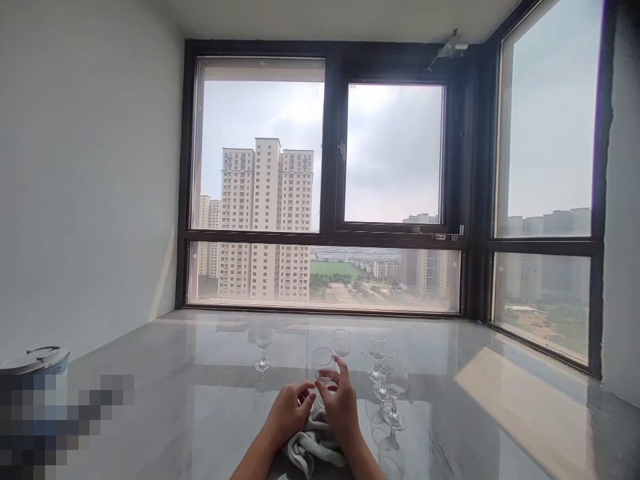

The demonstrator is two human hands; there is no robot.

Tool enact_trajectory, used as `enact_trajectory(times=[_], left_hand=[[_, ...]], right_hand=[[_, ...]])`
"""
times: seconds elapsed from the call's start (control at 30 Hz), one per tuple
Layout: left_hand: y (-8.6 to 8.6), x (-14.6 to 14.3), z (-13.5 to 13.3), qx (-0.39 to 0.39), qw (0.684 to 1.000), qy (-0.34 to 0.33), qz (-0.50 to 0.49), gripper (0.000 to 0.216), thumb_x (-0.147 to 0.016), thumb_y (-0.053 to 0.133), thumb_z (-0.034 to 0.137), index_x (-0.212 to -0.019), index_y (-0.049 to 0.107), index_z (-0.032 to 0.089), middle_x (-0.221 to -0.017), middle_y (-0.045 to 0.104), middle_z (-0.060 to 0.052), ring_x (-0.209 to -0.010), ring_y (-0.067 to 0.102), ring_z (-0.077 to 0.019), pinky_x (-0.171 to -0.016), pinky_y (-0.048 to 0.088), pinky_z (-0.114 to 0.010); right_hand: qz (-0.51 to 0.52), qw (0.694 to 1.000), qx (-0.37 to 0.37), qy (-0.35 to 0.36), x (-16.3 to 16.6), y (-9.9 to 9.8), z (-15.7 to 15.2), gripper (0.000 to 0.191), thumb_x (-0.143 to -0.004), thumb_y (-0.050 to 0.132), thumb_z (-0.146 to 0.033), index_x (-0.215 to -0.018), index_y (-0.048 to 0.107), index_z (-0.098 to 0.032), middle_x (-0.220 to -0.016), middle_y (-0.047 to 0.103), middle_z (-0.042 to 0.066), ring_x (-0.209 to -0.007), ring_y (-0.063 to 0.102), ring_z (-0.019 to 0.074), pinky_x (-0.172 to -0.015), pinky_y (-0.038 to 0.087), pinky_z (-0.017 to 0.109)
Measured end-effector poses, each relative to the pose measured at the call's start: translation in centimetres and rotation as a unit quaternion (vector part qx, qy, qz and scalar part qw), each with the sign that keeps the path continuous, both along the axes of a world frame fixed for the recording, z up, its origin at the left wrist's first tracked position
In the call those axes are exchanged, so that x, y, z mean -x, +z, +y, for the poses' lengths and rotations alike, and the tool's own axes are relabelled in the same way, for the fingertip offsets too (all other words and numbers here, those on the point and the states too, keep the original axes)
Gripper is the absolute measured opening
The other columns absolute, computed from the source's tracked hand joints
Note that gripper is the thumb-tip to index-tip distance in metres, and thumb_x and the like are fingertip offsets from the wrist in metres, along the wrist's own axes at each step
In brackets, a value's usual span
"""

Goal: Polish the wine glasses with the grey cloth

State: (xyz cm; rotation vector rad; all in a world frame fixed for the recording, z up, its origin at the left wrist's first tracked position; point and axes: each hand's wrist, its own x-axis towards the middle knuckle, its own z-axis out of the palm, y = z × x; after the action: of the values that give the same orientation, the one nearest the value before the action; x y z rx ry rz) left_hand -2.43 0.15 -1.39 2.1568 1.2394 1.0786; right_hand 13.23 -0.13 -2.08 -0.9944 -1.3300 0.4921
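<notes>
Glossy ledge [225,417], bottom of frame. Right hand [341,400] clasps glass [323,360]; left hand [291,408], grip unclear. Likely light, brittle: hold low, gently.

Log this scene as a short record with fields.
Right hand: fingers around a clear glass
Left hand: fingers curled, close beside the right; grip unclear
Cloth: greyish, bunched below the hands
Other glasses: one at left, one behind, three at right
Surface: grey, glossy
Background: windows
</notes>
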Motion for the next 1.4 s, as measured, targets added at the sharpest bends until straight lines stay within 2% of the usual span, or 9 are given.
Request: enact_trajectory(times=[0.27, 0.43, 0.7, 0.83, 0.9, 0.97, 1.17, 1.27, 1.4], left_hand=[[0.5, 0.2, 0.0, -0.025, 0.996, 0.068, -0.046, 0.042, -0.093, 0.047, 0.049, -0.086, 0.076, 0.019, -0.078, 0.075, -0.004, -0.074, 0.066, -0.02, -0.068, 0.046, -0.027], [0.2, 1.5, 1.2, -0.066, 0.965, 0.221, -0.123, 0.044, -0.091, 0.041, 0.053, -0.078, 0.069, 0.022, -0.081, 0.07, -0.006, -0.077, 0.064, -0.0231, -0.076, 0.049, -0.034], [-0.3, 2.6, 3.2, -0.003, 0.921, 0.361, -0.147, 0.03, -0.089, 0.046, 0.038, -0.095, 0.069, 0.02, -0.12, 0.064, -0.016, -0.115, 0.061, -0.0304, -0.108, 0.046, -0.044], [-0.2, 2.2, 3.1, 0.017, 0.924, 0.369, -0.102, 0.032, -0.092, 0.049, 0.035, -0.114, 0.068, 0.021, -0.14, 0.055, -0.015, -0.135, 0.051, -0.0281, -0.116, 0.039, -0.04], [-0.2, 2.0, 3.0, 0.019, 0.922, 0.376, -0.092, 0.035, -0.093, 0.049, 0.034, -0.12, 0.068, 0.02, -0.146, 0.051, -0.016, -0.139, 0.048, -0.0286, -0.118, 0.037, -0.04], [-0.2, 2.0, 3.0, 0.017, 0.92, 0.383, -0.084, 0.038, -0.092, 0.05, 0.033, -0.123, 0.067, 0.019, -0.149, 0.049, -0.018, -0.142, 0.045, -0.0303, -0.119, 0.036, -0.041], [0.2, 2.4, 3.9, 0.043, 0.909, 0.41, -0.064, 0.045, -0.092, 0.05, 0.038, -0.13, 0.066, 0.022, -0.159, 0.041, -0.018, -0.147, 0.042, -0.0358, -0.115, 0.041, -0.047], [0.7, 2.2, 4.4, 0.059, 0.904, 0.419, -0.056, 0.045, -0.091, 0.052, 0.04, -0.132, 0.065, 0.026, -0.163, 0.039, -0.016, -0.148, 0.04, -0.0345, -0.115, 0.039, -0.051], [0.9, 2.0, 4.9, 0.064, 0.899, 0.43, -0.046, 0.046, -0.09, 0.054, 0.043, -0.132, 0.065, 0.028, -0.164, 0.039, -0.014, -0.15, 0.039, -0.0349, -0.117, 0.036, -0.054]], right_hand=[[0.028, 0.983, 0.091, -0.156, -1.7, 0.5, 0.6, 0.065, -0.082, 0.057, -0.05, -0.138, 0.044, -0.021, -0.112, 0.077, 0.01, -0.098, 0.074, 0.0302, -0.082, 0.051, 0.038], [0.042, 0.976, 0.106, -0.185, -2.2, 0.1, 1.3, 0.065, -0.081, 0.051, -0.05, -0.137, 0.045, -0.017, -0.112, 0.077, 0.013, -0.098, 0.073, 0.031, -0.082, 0.05, 0.037], [0.053, 0.974, 0.094, -0.198, -2.5, 0.3, 1.2, 0.061, -0.082, 0.05, -0.045, -0.136, 0.044, -0.017, -0.117, 0.072, 0.017, -0.106, 0.069, 0.0339, -0.09, 0.051, 0.044], [-0.026, 0.964, -0.025, -0.264, -1.9, 0.8, -1.2, 0.055, -0.082, 0.053, -0.033, -0.135, 0.045, -0.018, -0.132, 0.059, 0.021, -0.128, 0.054, 0.0389, -0.107, 0.041, 0.053], [-0.099, 0.966, -0.067, -0.228, -1.4, 0.8, -2.4, 0.049, -0.083, 0.054, -0.029, -0.131, 0.049, -0.021, -0.118, 0.064, 0.015, -0.115, 0.06, 0.0358, -0.102, 0.046, 0.051], [-0.157, 0.976, -0.043, -0.143, -0.9, 0.6, -3.2, 0.048, -0.082, 0.058, -0.029, -0.13, 0.051, -0.024, -0.105, 0.066, 0.009, -0.099, 0.065, 0.031, -0.092, 0.05, 0.045], [-0.285, 0.952, 0.081, 0.074, 0.0, 0.1, -3.5, 0.093, -0.058, 0.085, -0.04, -0.144, 0.052, -0.028, -0.113, 0.07, 0.007, -0.097, 0.067, 0.0295, -0.092, 0.049, 0.041], [-0.315, 0.938, 0.091, 0.112, 0.1, 0.0, -3.3, 0.097, -0.051, 0.087, -0.034, -0.143, 0.054, -0.027, -0.112, 0.072, 0.006, -0.099, 0.066, 0.0299, -0.095, 0.048, 0.041], [-0.288, 0.95, 0.074, 0.092, 0.0, -0.8, -2.9, 0.081, -0.059, 0.07, -0.019, -0.138, 0.057, -0.028, -0.107, 0.073, 0.005, -0.096, 0.069, 0.0256, -0.089, 0.051, 0.034]])
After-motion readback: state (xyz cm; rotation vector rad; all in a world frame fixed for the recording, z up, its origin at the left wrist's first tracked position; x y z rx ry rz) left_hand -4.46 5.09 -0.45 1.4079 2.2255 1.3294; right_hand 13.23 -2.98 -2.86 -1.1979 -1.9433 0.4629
